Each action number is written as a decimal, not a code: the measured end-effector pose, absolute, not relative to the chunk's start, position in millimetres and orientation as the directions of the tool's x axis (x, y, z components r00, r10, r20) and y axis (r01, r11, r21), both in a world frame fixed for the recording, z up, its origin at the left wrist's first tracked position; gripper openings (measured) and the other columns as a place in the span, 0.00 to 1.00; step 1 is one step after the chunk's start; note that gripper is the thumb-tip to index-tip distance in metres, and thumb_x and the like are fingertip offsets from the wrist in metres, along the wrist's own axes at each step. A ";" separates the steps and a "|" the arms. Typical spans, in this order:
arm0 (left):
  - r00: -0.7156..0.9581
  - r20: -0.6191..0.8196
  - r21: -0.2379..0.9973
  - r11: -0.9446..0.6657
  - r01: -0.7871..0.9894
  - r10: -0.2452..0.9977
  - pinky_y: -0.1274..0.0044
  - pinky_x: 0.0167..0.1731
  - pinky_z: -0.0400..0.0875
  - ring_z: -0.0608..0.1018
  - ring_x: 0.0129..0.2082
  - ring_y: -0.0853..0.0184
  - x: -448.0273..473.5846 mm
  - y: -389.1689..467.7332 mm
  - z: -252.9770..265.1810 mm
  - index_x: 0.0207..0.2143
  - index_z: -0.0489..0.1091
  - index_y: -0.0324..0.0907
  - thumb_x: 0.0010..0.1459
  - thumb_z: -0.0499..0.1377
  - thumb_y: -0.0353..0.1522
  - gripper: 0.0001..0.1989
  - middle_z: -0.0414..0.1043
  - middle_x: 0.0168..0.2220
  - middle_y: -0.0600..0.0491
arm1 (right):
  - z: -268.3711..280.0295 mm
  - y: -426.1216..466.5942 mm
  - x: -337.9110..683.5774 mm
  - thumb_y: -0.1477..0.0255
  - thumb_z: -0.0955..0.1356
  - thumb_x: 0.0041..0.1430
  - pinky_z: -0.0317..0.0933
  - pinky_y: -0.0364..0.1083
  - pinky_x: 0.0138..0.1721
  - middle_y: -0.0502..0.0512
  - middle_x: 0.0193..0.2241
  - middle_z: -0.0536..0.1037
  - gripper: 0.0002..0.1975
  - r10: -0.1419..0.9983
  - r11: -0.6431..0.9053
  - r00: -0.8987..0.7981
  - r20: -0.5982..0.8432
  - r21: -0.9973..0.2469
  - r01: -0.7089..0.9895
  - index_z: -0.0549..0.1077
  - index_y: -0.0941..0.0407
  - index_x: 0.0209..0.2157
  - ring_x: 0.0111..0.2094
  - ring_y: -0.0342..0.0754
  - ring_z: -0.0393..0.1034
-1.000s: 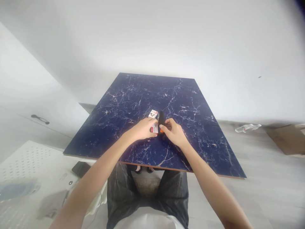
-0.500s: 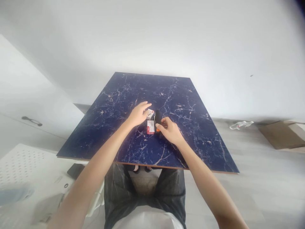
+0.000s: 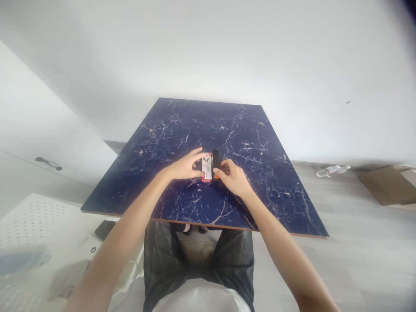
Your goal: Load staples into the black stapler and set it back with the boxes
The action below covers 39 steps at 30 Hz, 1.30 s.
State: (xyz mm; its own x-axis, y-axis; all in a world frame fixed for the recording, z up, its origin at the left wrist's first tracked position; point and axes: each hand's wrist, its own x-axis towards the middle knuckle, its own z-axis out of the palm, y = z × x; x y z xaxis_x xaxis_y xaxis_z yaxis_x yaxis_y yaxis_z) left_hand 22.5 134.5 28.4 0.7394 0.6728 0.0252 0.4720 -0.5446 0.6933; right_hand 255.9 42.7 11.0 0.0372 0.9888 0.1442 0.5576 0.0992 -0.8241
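Two small red-and-white boxes (image 3: 206, 168) lie end to end on the dark blue marble-patterned table (image 3: 182, 117), close enough to look like one strip. My left hand (image 3: 186, 167) spans them from the left, its index finger at the far end and its thumb by the near end. Right against the boxes lies a long black object (image 3: 216, 158) with an orange patch; its kind is not clear. The thumb and bent fingers of my right hand (image 3: 234, 177) hold this object at its right side.
A white perforated surface (image 3: 35, 216) with a dark flat item (image 3: 104, 229) stands low at the left. On the floor to the right are a crumpled clear plastic piece (image 3: 333, 170) and a cardboard box (image 3: 386, 184). A white wall rises behind the table.
My left hand has come down and nearer, closing around the boxes. The far box, tilted before, now lines up with the near one. My right hand stays on the black object.
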 end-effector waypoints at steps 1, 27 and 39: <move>0.767 -0.001 0.704 -0.544 0.456 0.641 0.64 0.55 0.75 0.70 0.65 0.49 19.2 131.4 29.8 0.72 0.54 0.55 0.56 0.69 0.37 0.45 0.37 0.77 0.46 | 10.7 42.5 255.9 0.57 0.70 0.63 0.70 0.49 0.40 0.53 0.38 0.82 0.14 0.988 0.099 0.039 0.146 -0.821 0.563 0.70 0.52 0.40 0.36 0.51 0.79; 0.825 0.159 0.417 -0.795 0.442 0.542 0.64 0.55 0.73 0.78 0.56 0.49 204.2 147.2 20.1 0.60 0.70 0.37 0.62 0.66 0.39 0.27 0.65 0.64 0.35 | -3.0 46.2 389.9 0.59 0.69 0.63 0.70 0.53 0.51 0.59 0.44 0.85 0.19 0.834 -0.098 0.460 0.305 -0.738 0.668 0.79 0.55 0.49 0.44 0.54 0.81; 0.887 0.137 0.285 -0.875 0.391 0.441 0.64 0.51 0.74 0.80 0.49 0.49 290.2 151.4 18.7 0.55 0.73 0.33 0.66 0.62 0.38 0.21 0.68 0.60 0.32 | -9.3 41.5 443.8 0.60 0.67 0.63 0.67 0.56 0.56 0.64 0.47 0.84 0.20 0.718 -0.264 0.634 0.288 -0.730 0.631 0.80 0.58 0.49 0.48 0.57 0.79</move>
